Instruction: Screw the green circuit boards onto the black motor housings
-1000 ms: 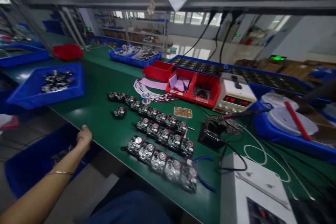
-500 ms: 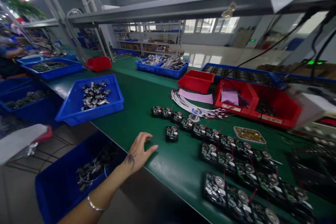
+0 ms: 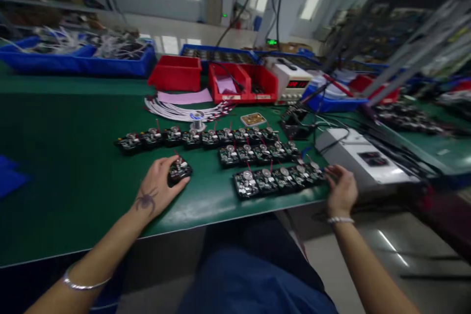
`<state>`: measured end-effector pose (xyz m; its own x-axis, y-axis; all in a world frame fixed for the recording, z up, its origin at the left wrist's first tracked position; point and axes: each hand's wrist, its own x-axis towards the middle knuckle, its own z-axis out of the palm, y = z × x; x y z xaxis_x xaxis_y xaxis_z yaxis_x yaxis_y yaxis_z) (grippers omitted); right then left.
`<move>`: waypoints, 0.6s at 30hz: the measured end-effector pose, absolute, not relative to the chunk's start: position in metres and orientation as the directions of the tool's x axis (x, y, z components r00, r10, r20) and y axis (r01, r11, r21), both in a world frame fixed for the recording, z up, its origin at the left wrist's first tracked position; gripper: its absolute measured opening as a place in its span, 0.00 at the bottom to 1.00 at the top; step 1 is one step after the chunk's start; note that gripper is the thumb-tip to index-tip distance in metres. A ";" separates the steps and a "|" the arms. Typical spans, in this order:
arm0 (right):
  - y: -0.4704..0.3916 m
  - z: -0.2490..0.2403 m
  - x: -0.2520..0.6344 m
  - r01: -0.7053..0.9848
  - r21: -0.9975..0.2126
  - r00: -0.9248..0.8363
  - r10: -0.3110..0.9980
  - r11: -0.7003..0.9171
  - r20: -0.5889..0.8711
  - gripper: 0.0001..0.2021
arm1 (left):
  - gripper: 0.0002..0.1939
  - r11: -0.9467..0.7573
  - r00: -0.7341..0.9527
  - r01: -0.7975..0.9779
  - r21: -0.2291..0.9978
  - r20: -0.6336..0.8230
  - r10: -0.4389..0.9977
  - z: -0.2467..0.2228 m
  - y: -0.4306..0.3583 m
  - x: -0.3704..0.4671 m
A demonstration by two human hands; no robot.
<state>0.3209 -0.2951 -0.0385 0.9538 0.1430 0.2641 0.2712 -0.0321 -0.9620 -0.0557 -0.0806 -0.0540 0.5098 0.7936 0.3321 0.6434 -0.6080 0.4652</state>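
My left hand [image 3: 158, 184] has its thumb and fingers around a small black module with an exposed circuit board [image 3: 179, 169], which sits on the green tabletop, apart from the rows. At the right end of the front row of similar modules [image 3: 267, 181], my right hand [image 3: 341, 190] is closed, with its fingers curled. A thin pointed thing [image 3: 312, 161] lies near those fingertips; blur hides whether they grip it. Two more rows of modules, a middle row [image 3: 262, 153] and a back row [image 3: 209, 138], stand behind, several with short red wires.
Behind the rows are a solder wire spool [image 3: 197, 121], white wires [image 3: 171, 110], a small tray of brass-coloured parts [image 3: 253, 119] and red bins [image 3: 174, 73]. A power supply [image 3: 290, 81] and a pale box with cables [image 3: 368, 154] stand to the right.
The view has swung right. My left hand, open beside the lone module before, now closes around it. My right hand has come into view at the right end of the front row.
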 end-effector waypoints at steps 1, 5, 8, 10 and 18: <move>-0.297 -0.042 0.325 0.274 -0.961 0.952 0.151 -0.028 0.267 0.15 | 0.30 -0.628 0.526 0.649 0.428 0.344 0.778 -0.055 -0.081 -0.057; -0.298 -0.051 0.332 0.295 -0.956 0.937 0.191 0.012 0.291 0.15 | 0.33 -0.692 0.560 0.652 0.311 0.419 0.715 -0.056 -0.087 -0.060; -0.297 -0.053 0.332 0.325 -0.944 0.929 0.170 0.058 0.330 0.15 | 0.33 -0.706 0.563 0.660 0.257 0.453 0.691 -0.056 -0.091 -0.060; -0.297 -0.055 0.332 0.352 -0.932 0.922 0.137 0.086 0.361 0.15 | 0.33 -0.702 0.564 0.669 0.246 0.448 0.694 -0.054 -0.092 -0.060; -0.300 -0.063 0.335 0.414 -0.898 0.892 0.130 0.152 0.433 0.14 | 0.38 -0.557 0.523 0.796 0.235 0.195 0.830 -0.039 -0.094 -0.056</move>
